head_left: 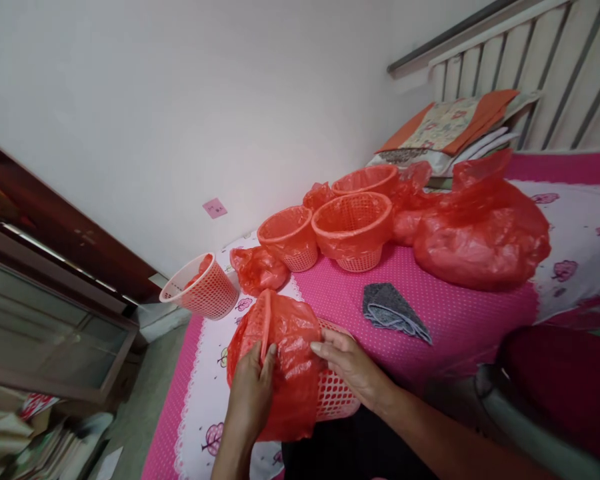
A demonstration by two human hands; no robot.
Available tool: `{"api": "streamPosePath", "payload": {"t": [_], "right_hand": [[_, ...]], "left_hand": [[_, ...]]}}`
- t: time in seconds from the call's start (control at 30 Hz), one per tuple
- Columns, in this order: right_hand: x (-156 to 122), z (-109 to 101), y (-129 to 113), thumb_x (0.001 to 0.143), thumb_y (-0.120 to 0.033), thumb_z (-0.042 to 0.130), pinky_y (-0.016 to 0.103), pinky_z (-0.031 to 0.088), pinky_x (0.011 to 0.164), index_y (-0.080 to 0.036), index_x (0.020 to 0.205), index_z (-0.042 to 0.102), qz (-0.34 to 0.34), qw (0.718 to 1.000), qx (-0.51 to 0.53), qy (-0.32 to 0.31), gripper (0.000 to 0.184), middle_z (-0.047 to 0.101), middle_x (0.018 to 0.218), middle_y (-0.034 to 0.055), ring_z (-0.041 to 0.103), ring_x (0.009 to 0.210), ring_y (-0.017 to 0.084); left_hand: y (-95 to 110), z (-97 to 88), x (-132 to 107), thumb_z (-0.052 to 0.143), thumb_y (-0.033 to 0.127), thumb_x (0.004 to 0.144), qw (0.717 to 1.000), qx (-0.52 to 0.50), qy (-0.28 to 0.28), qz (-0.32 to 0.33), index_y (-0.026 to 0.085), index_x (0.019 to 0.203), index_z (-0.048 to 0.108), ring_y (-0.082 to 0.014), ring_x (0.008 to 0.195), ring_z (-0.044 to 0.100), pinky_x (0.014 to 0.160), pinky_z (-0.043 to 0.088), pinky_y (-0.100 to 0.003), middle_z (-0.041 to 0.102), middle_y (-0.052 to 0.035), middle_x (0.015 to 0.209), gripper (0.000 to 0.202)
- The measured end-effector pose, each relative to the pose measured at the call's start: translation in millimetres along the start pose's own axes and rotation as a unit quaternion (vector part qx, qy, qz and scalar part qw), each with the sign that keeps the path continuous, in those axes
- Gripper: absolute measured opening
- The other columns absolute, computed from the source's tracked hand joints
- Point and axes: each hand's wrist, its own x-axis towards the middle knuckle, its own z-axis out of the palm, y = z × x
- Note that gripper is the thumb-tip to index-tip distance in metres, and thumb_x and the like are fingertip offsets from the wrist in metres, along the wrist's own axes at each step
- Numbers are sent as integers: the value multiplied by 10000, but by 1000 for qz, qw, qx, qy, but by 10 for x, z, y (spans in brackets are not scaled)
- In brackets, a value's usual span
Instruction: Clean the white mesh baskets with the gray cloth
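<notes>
A pink perforated plastic basket (336, 393) lies tilted on its side in front of me, its mouth to the left. A red plastic bag (295, 360) is drawn over its rim and covers much of its outer wall. My left hand (253, 387) grips the bag-covered rim, thumb on the outside and fingers toward the mouth. At the bag's loose edge, my right hand (347, 363) has thumb and fingers closed on the film, close against the basket's side. A folded grey cloth (395, 312) lies to the right, beyond my right hand.
Bag-lined baskets (353, 230) stand along the wall. An unlined-looking basket (213, 290) leans at the left, with red plastic inside. A bulging red bag (483, 240) sits at the right. Folded cushions (450, 127) are piled by the headboard. A dark red seat (565, 393) is at lower right.
</notes>
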Motion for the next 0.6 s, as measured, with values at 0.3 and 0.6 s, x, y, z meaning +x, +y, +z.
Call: {"api": "streamPosePath", "payload": {"t": [0.3,0.6], "right_hand": [[-66,-196,-44,721,-497,878,262,442,613,-208,792,664,21,989,-14,144,366,672,668,-26,597,600,128],[14,-111,-46,691,-499,918,275,455,640,-198,812,675,14,993,11,113,406,682,700,-24,601,616,128]], "left_hand": [[-15,-31,-53,528,689,934,1000,21,-1,6,233,826,679,-300,798,727,775,568,-414,750,-90,773,492],[140,-33,-104,437,695,919,998,43,-52,-16,202,994,729,-338,909,754,861,555,-461,808,-154,939,578]]}}
